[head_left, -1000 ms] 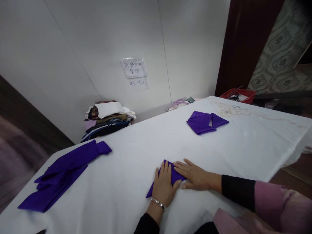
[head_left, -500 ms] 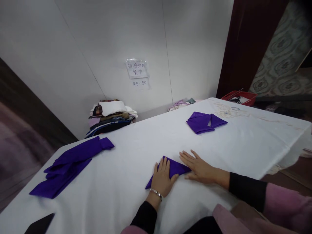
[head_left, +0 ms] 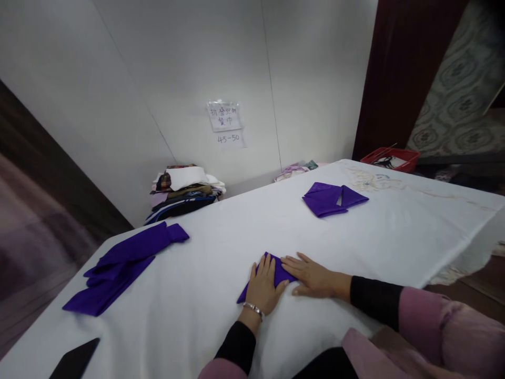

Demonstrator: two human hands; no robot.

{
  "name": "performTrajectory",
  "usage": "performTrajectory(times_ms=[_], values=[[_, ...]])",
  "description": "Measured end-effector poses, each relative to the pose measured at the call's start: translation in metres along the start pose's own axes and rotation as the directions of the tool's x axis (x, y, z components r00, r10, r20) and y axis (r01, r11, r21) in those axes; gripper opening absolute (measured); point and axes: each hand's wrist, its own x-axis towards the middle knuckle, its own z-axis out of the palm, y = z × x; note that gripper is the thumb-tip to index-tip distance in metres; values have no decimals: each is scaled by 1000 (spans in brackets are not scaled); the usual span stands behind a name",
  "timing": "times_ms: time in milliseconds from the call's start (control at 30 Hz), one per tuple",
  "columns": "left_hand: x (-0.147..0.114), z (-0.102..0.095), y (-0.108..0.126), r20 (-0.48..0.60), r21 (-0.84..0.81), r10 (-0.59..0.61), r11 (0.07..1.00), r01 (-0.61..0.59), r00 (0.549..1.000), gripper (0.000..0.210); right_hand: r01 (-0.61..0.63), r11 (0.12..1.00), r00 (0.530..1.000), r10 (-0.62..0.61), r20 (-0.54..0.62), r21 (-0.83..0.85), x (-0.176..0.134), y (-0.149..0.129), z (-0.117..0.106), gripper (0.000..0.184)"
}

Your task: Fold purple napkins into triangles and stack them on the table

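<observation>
A small folded purple cloth napkin [head_left: 279,269] lies on the white tablecloth in front of me, its pointed tip facing away. My left hand [head_left: 263,287] rests flat over the napkin's left part, fingers stretched and a bracelet at the wrist. From the right, my right hand [head_left: 313,276] lies on the napkin's right corner, with its fingers extended and palm down. Both hands cover much of the cloth, so its folds are partly hidden. Farther back sits another folded purple napkin [head_left: 325,200]. At the left, several strips of purple cloth [head_left: 132,252] lie in a loose pile.
The white-covered table [head_left: 236,226] stands against a pale wall carrying a handwritten sign [head_left: 224,117]. Behind it is a stack of clothes [head_left: 183,189]. A red basket [head_left: 406,160] is at the back right. Near the left front edge lies a dark flat object [head_left: 77,360].
My right hand has moved left, onto the napkin's right corner. My left hand stays pressed on the cloth. The view has shifted slightly.
</observation>
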Motion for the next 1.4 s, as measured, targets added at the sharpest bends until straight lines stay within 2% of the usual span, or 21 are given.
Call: performTrajectory(times_ms=[200,333,433,500,567,633,833,1000,1100,1200,1267,1333,1400], values=[[1,0,0,6,-23,-2,1000,2,1000,70,-93,996,995,93,29,-6,-36,14,-10,72],[1,-2,0,3,-34,0,999,0,1000,71,-193,981,981,192,-11,-21,-28,7,-29,72],[0,-3,0,7,-32,1,999,-1,1000,70,-76,997,996,74,-58,-30,-1,-13,-36,77],[-1,-3,-1,12,-30,11,999,-11,1000,68,22,1000,999,-23,-43,-18,17,-24,-31,80],[-2,-3,-1,15,-29,14,999,-13,1000,65,47,999,999,-47,-4,3,28,-26,-22,81],[-2,-4,-1,16,-28,0,1000,0,1000,66,19,1000,999,-19,28,14,29,-21,-11,81],[-1,-9,3,45,-16,-15,1000,16,999,72,-5,1000,1000,5,19,2,-1,2,-2,79],[0,-8,3,52,-2,-22,1000,22,998,73,-55,998,998,55,38,-7,-32,12,-7,76],[0,-7,3,47,0,-22,1000,22,999,73,-127,991,990,128,56,-32,-40,13,-18,75],[1,-8,2,47,1,-23,1000,23,999,73,-160,986,987,160,-8,-51,-27,1,-31,79],[1,-8,1,48,7,-24,1000,24,999,73,-99,994,994,97,-56,-38,-8,-11,-34,82],[1,-8,0,50,16,-10,1000,9,999,71,-21,1000,998,20,-64,-5,11,-21,-30,83],[1,-6,-1,49,29,3,1000,-4,999,69,6,1000,999,-5,-32,30,25,-25,-21,85]])
